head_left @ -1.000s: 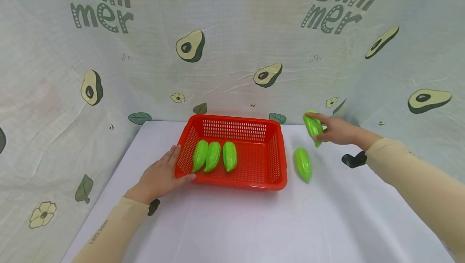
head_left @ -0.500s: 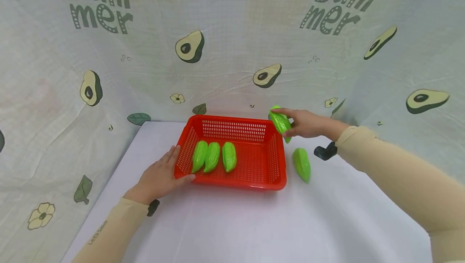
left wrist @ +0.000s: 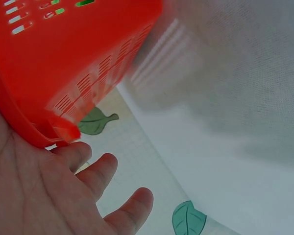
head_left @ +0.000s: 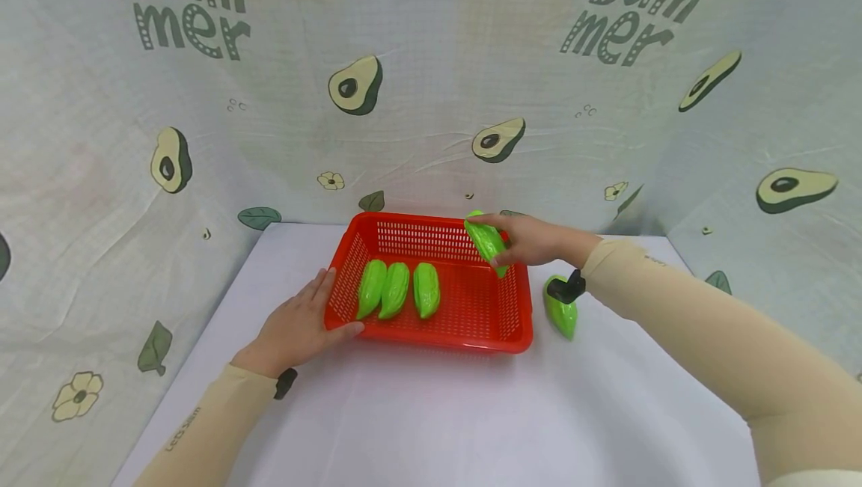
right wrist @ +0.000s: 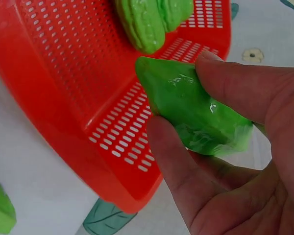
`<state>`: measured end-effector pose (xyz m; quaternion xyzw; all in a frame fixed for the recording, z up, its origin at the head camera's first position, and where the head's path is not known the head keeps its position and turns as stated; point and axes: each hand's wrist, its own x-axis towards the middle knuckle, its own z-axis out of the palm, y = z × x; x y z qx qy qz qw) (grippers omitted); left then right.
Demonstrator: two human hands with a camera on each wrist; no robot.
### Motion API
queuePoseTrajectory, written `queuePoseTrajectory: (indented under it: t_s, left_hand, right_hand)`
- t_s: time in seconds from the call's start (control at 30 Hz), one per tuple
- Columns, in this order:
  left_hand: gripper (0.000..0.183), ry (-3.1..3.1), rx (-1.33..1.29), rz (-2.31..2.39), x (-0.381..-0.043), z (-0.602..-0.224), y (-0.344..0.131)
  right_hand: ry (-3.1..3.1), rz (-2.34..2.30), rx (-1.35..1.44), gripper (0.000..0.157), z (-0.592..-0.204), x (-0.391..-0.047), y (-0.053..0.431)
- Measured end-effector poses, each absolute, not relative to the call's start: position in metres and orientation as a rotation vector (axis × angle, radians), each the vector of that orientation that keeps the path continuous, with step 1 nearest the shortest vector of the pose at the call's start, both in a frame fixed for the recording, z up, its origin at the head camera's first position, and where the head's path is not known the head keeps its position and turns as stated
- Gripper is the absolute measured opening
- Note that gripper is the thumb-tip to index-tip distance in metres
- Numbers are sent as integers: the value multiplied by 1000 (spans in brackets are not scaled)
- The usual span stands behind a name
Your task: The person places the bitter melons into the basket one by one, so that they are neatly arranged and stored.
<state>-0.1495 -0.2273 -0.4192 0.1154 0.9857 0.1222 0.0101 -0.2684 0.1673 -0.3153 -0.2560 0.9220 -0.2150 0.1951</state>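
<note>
My right hand point(head_left: 535, 239) pinches a glossy green bitter melon point(head_left: 485, 242) between thumb and fingers, over the right back part of a red plastic basket point(head_left: 431, 337). In the right wrist view, the tapered end of that bitter melon point(right wrist: 181, 98) points toward the basket's inside. Three more bitter melons point(head_left: 394, 290) lie on the left half of the basket floor. My left hand point(head_left: 296, 330) rests at the basket's front left corner, thumb along the front rim. Its fingers point(left wrist: 130, 208) stretch out, fairly straight, beside the rim in the left wrist view.
Another bitter melon point(head_left: 561, 315) lies on the white table right of the basket, partly covered by the right wrist's black strap point(head_left: 566, 287). A printed cloth point(head_left: 417, 83) hangs behind and along both sides of the table.
My right hand has carried its bitter melon leftward from beyond the basket's right side to over the basket. The left hand and the basket stay in place.
</note>
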Motion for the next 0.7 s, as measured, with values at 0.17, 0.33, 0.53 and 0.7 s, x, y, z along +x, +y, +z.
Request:
queuePoseTrajectory:
  t_s: [0.17,0.33,0.53,0.7]
  left_hand:
    - [121,3075,356,389,-150,-419,-227]
    - [121,3075,356,390,-150,-420,-227]
    - [122,3079,356,391,-150,-420,-228]
    - [120,3077,352,401,-149,-419,-228]
  right_hand:
    - [2569,-591,-721,84,-321,-270,160]
    - [2551,-592,-708,83,-329,-272,155]
    - [2561,-575,-725,82,-338,-276,146]
    - [2563,-572,-702,83,-347,-278,137]
